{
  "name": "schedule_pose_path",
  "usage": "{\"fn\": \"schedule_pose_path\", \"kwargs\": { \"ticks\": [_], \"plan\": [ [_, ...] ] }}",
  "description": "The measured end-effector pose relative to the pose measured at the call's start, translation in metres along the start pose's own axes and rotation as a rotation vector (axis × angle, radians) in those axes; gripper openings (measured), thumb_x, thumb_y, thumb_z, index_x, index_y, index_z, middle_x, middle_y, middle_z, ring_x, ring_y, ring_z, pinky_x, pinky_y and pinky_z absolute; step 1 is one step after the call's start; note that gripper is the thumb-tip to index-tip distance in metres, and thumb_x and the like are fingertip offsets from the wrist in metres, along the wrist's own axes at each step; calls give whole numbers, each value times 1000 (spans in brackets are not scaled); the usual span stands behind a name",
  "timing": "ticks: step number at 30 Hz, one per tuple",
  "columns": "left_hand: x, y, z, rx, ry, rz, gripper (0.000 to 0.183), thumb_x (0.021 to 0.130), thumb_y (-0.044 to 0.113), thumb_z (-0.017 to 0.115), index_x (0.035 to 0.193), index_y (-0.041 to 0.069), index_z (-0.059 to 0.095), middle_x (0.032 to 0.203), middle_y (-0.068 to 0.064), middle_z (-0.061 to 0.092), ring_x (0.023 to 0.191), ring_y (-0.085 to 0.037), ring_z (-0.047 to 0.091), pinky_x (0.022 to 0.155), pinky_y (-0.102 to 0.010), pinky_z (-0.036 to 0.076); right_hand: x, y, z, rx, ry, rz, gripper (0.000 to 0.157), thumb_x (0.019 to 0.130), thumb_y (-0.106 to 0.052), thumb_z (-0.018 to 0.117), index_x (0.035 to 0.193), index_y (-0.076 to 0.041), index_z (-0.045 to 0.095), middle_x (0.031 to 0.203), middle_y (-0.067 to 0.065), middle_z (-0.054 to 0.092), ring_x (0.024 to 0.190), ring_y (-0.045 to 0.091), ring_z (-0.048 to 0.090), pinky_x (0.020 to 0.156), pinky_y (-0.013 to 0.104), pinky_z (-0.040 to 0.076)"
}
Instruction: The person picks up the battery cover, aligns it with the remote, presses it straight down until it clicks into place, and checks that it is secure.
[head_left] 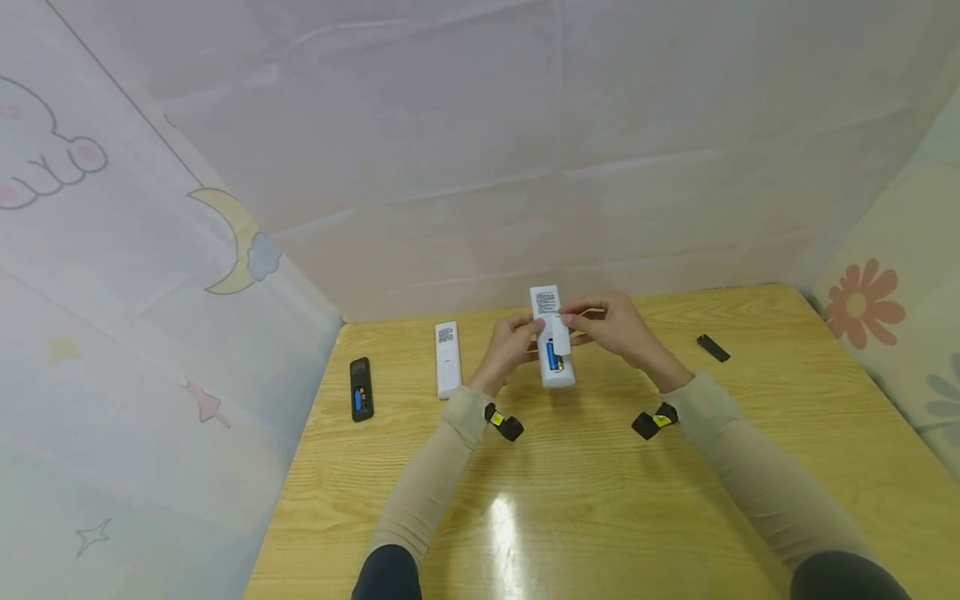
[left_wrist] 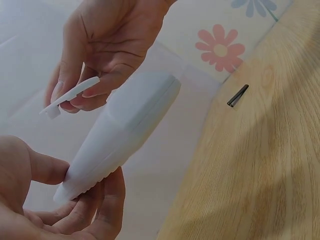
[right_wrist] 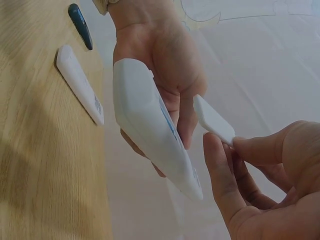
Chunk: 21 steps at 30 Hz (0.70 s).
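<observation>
**White remote [right_wrist: 145, 115] held up, cover [right_wrist: 215, 120] apart**

The left hand [head_left: 513, 350] curls round the remote above the table [head_left: 585, 500], a blue battery [head_left: 553, 357] showing; the right hand [head_left: 615, 327] pinches the cover just beside. On the table lie a black remote [head_left: 361, 387], second remote [head_left: 448, 362] and black lid [head_left: 713, 347]; behind, a pale wall [head_left: 480, 167].

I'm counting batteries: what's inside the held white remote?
At least one blue battery shows inside the white remote. The cover pinched in the right hand hides some of the inside; the full count can't be seen.
</observation>
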<state>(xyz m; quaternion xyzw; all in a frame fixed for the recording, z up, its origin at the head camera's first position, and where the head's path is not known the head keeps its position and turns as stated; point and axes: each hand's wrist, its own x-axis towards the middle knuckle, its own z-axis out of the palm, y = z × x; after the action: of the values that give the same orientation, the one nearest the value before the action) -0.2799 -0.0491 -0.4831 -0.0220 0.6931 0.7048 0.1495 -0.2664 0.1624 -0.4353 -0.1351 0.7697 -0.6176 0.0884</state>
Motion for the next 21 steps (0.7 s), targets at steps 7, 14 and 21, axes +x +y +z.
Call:
{"fn": "schedule_pose_path", "kwargs": {
  "ticks": [7,14,21],
  "plan": [
    [1,-1,2,-11,5,-7,52,108,29,64,149,-3,57,129,-16,71,113,-31,75,96,-42,64,-1,2,0,26,1,24,29,105,-7,69,128,10,71,131,31,65,94,18,76,85,45,67],
    [1,-1,4,-5,0,-8,52,109,28,63,149,-3,56,130,-16,71,113,-31,75,95,-41,65,-1,3,1,36,-4,30,29,105,-8,69,128,10,71,131,31,65,96,19,76,89,52,65],
    [1,-1,6,-11,-1,4,49,109,27,62,147,-4,58,129,-17,71,113,-32,75,94,-41,65,-2,4,2,38,-8,16,28,105,-8,69,127,10,71,129,31,65,96,20,76,84,46,67]
  ]
}}
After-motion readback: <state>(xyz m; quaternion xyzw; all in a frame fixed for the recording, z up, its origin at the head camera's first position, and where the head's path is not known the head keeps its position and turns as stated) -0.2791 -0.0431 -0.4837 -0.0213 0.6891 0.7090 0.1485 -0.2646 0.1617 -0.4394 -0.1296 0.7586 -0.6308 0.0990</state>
